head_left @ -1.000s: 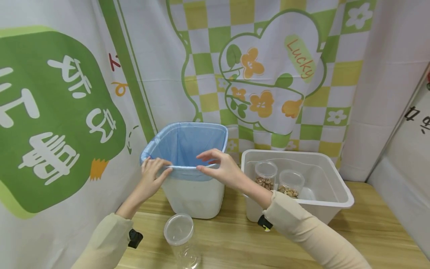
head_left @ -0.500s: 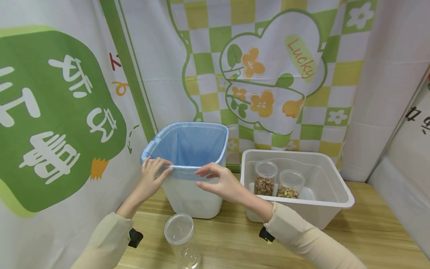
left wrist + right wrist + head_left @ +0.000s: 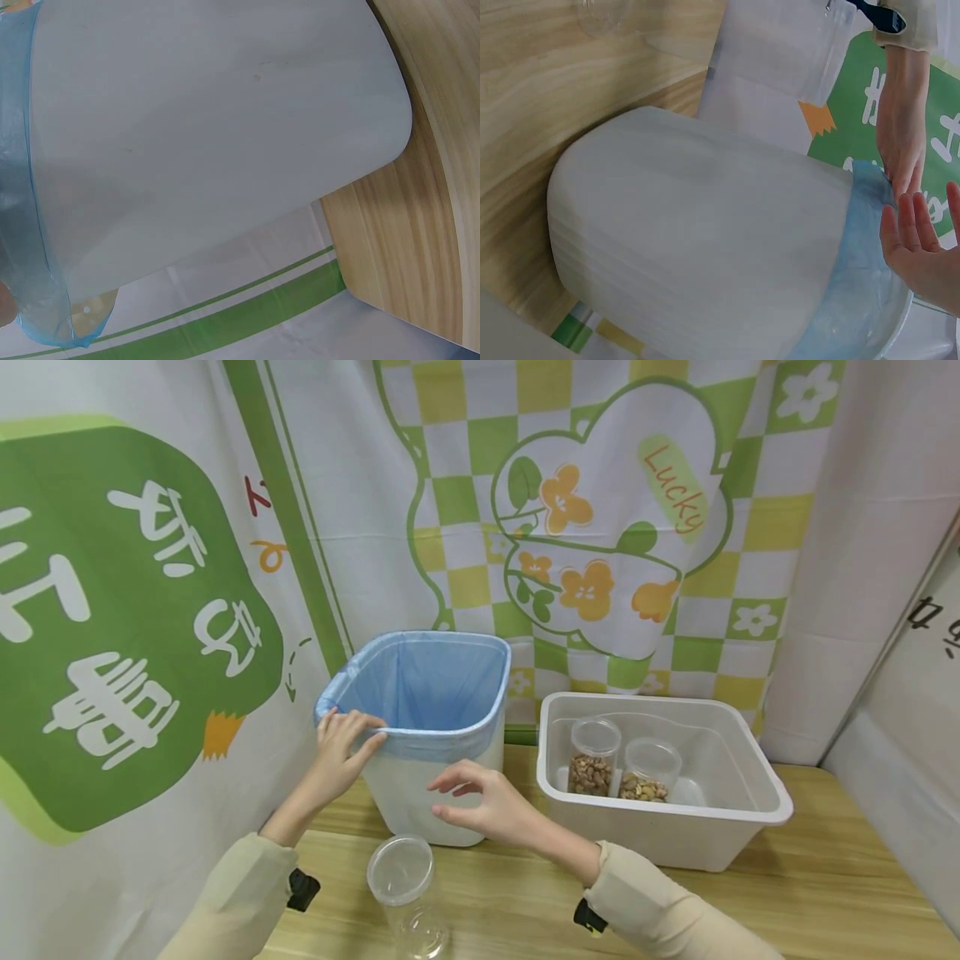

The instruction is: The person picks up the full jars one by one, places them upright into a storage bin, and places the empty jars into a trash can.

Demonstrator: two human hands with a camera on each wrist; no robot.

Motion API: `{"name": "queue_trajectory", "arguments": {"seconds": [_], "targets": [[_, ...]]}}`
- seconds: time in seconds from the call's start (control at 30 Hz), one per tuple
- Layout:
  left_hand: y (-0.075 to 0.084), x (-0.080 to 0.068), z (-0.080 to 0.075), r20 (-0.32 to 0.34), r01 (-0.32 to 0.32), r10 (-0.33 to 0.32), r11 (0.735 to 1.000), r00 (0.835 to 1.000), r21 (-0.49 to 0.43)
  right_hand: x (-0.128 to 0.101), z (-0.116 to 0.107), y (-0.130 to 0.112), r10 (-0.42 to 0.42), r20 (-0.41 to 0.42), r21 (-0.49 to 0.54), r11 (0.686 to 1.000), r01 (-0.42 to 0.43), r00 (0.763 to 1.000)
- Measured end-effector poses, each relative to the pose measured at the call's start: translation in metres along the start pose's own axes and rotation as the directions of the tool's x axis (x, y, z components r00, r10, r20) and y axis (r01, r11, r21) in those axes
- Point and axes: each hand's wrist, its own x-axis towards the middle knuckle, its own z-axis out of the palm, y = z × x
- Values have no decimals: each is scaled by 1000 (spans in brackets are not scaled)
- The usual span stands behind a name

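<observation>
Fingers (image 3: 358, 723) of our left hand (image 3: 337, 760) curl over the blue-lined white plastic bin (image 3: 431, 793) rim; our right hand (image 3: 487, 806) hovers beside it, fingers apart. Only the head view shows the clear lidded jar (image 3: 401, 881) upright.

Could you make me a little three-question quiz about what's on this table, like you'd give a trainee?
1. True or false: the left hand grips the rim of the white plastic bin with a blue liner.
2. How many clear jars of nuts stand in the white plastic tub?
3. Which is the right hand doing? A holds the empty clear jar; B hovers free before the bin; C reaches into the tub.

Key: 1 true; 2 two; 3 B.
</observation>
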Motion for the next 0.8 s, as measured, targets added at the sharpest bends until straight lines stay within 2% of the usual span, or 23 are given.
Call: {"name": "queue_trajectory", "arguments": {"seconds": [0.17, 0.3, 0.43, 0.8], "targets": [[1, 0, 0, 4, 5, -5, 1000, 1000, -2, -6, 10, 11, -8, 9, 13, 1000, 8, 1000], [2, 1, 0, -2, -1, 1, 1000, 1000, -1, -10, 22, 32, -14, 12, 16, 1000, 14, 1000], [2, 1, 0, -12, -7, 7, 1000, 1000, -1, -15, 33, 49, 17, 19, 27, 999, -17, 1000], [1, 0, 0, -19, -12, 12, 1000, 1000, -6, -30, 52, 58, 86, 33, 40, 995, -87, 996]]}}
